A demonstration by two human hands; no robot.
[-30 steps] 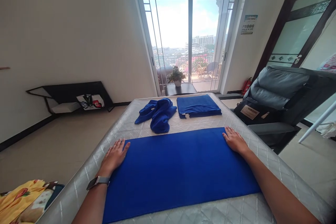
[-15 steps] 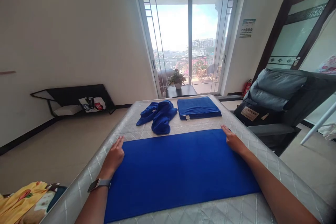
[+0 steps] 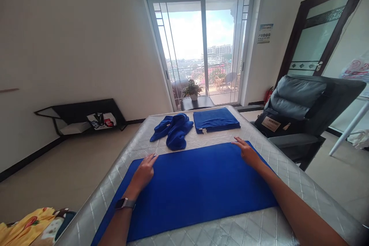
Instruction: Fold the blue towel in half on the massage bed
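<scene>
Uneven pulls could skew the flat blue towel (image 3: 198, 190); the right hand (image 3: 248, 153) has its grip apart, the left hand's (image 3: 144, 173) I cannot tell.

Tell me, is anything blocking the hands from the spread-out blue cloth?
No, nothing visible. The left hand and right hand are over the spread-out blue cloth, near its far edge; the crumpled blue cloth and folded blue stack lie beyond that edge, not between.
</scene>
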